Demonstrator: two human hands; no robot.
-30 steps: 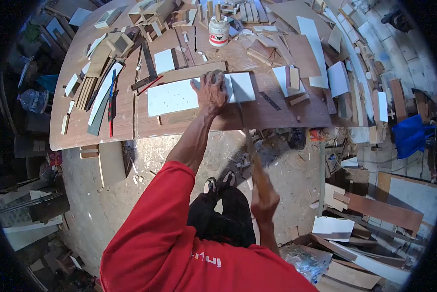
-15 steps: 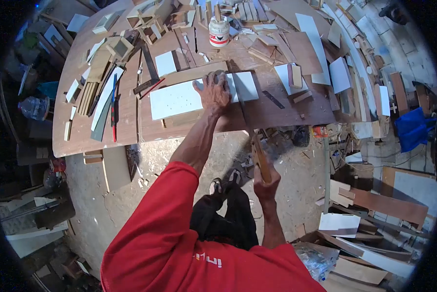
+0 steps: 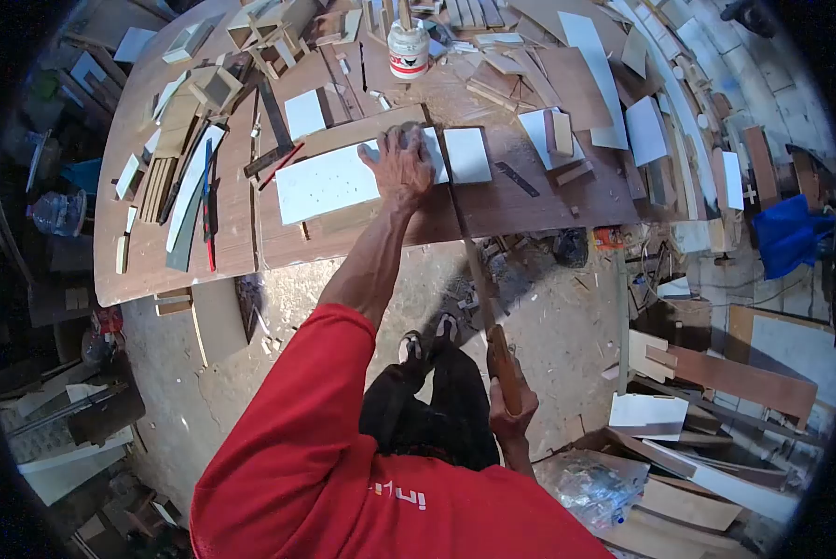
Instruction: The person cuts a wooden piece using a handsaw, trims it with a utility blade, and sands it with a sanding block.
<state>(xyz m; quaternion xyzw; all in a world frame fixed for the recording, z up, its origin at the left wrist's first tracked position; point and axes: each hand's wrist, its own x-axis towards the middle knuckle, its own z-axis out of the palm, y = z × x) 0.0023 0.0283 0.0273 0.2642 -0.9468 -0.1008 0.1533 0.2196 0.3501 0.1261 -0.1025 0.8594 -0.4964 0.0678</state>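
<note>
The right hand is clasping a saw that is stretching forward to the crosswise board the spread left hand is pressing.

the board is white with little dark dots, and the small piece beside it is white too. the saw has an orange-brown handle. the shirt is red with white letters. the trousers are black. the table is brown.
</note>
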